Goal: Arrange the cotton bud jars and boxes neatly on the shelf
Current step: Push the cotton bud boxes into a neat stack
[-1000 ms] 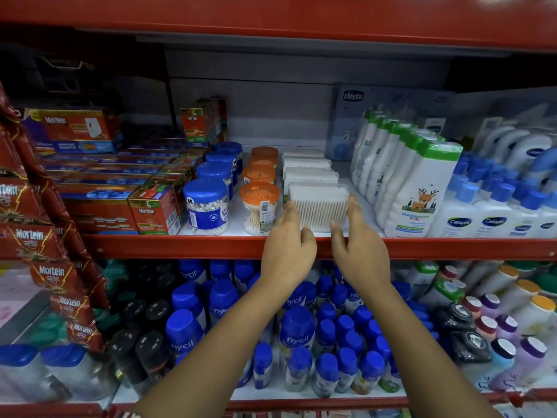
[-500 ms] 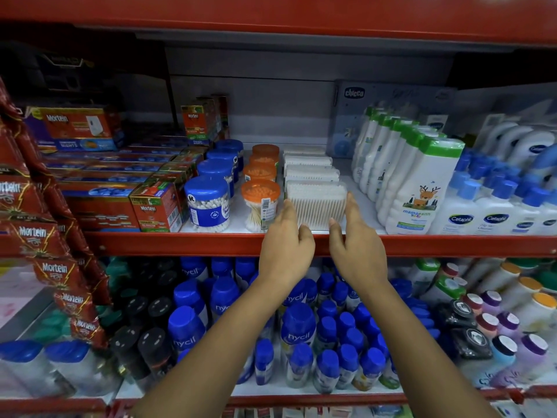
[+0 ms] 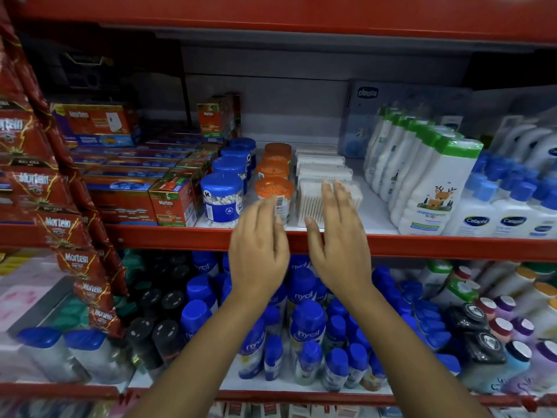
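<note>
On the middle red shelf (image 3: 168, 236) stand three rows running front to back: blue-lidded cotton bud jars (image 3: 221, 199), orange-lidded jars (image 3: 272, 190) and clear flat boxes of cotton buds (image 3: 352, 194). My left hand (image 3: 259, 251) hovers open in front of the first orange jar, fingers together and pointing up. Just before the front clear box is my right hand (image 3: 337, 239), also open, its fingertips overlapping the box in view. Neither hand holds anything.
Red Mortein boxes (image 3: 174, 203) fill the shelf left of the jars, and Mortein sachet strips (image 3: 72, 257) hang at far left. White lotion bottles (image 3: 434, 191) crowd the right. Blue Nycil bottles (image 3: 307, 330) pack the shelf below my arms.
Both hands have come off the sides of the front clear box and drawn back slightly toward me. The left hand has shifted left, in front of the orange jar.
</note>
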